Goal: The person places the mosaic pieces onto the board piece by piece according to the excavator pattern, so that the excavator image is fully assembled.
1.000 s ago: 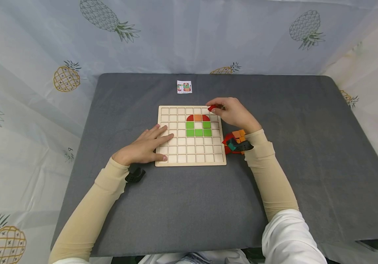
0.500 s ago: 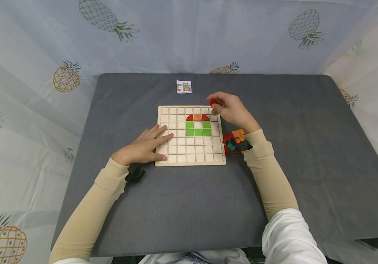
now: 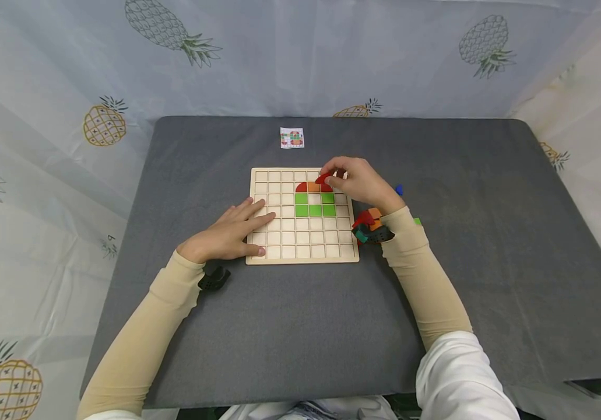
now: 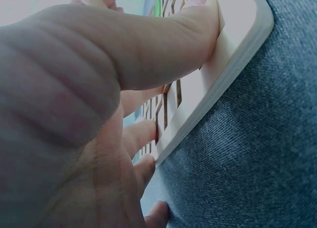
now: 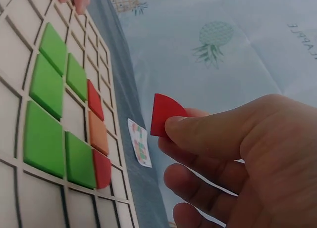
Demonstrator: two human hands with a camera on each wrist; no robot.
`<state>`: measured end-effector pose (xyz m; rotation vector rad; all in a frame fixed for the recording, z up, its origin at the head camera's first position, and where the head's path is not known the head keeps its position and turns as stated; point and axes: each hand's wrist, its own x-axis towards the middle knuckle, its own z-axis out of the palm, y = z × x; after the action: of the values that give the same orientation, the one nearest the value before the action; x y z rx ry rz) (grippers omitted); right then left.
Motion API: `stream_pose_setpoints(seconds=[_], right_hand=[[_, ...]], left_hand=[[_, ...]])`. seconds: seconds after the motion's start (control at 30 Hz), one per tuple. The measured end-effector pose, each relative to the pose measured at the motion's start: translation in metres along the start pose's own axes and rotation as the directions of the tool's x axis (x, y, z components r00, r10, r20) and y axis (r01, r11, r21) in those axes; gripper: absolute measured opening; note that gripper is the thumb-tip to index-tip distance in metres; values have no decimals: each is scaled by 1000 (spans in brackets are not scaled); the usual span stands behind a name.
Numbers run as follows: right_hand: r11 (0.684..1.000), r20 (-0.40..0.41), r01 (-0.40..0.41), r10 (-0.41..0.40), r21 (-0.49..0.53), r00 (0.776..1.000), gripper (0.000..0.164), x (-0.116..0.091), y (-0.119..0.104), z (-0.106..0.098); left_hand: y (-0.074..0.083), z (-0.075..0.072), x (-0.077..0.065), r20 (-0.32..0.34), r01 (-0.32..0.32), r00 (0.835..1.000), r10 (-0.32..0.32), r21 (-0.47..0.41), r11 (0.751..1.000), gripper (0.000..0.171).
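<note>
A red quarter-circle tile [image 5: 165, 115] is pinched between thumb and forefinger of my right hand [image 3: 359, 179], above the upper part of the wooden grid board [image 3: 302, 252]. Set in the board are several green tiles [image 5: 45, 139], an orange tile [image 5: 98, 133] and two red tiles [image 5: 102, 168], forming a ring around one bare cell. My left hand [image 3: 229, 232] lies with fingers spread over the board's left edge. In the left wrist view its thumb [image 4: 173, 45] presses on the board's rim.
A small printed card [image 3: 292, 138] with a coloured pattern lies behind the board. Loose orange and red pieces [image 3: 371, 219] sit right of the board, partly hidden by the right wrist camera. A blue piece [image 3: 399, 189] and a green piece [image 3: 418, 221] show beside the right forearm.
My right hand has moved left and lower over the board's top rows, carrying the red tile. The blue and green pieces beside that arm have come into view. The left hand stays put.
</note>
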<state>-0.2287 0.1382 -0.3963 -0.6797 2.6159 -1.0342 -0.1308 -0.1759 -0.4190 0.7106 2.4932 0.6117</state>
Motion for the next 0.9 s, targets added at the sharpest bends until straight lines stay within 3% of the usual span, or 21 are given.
stream_pose_setpoints(seconds=[0.37,0.9], right_hand=[[998,96,14,-7,-69,995,16,5,-1,17],[968,147,56,-20,-245,989,19,9,-3,27]], left_hand=[[0,0,0,-3,-6,1000,6,-5,1000,80],[1,0,-1,-4,-6,1000,6,-7,1000,80]])
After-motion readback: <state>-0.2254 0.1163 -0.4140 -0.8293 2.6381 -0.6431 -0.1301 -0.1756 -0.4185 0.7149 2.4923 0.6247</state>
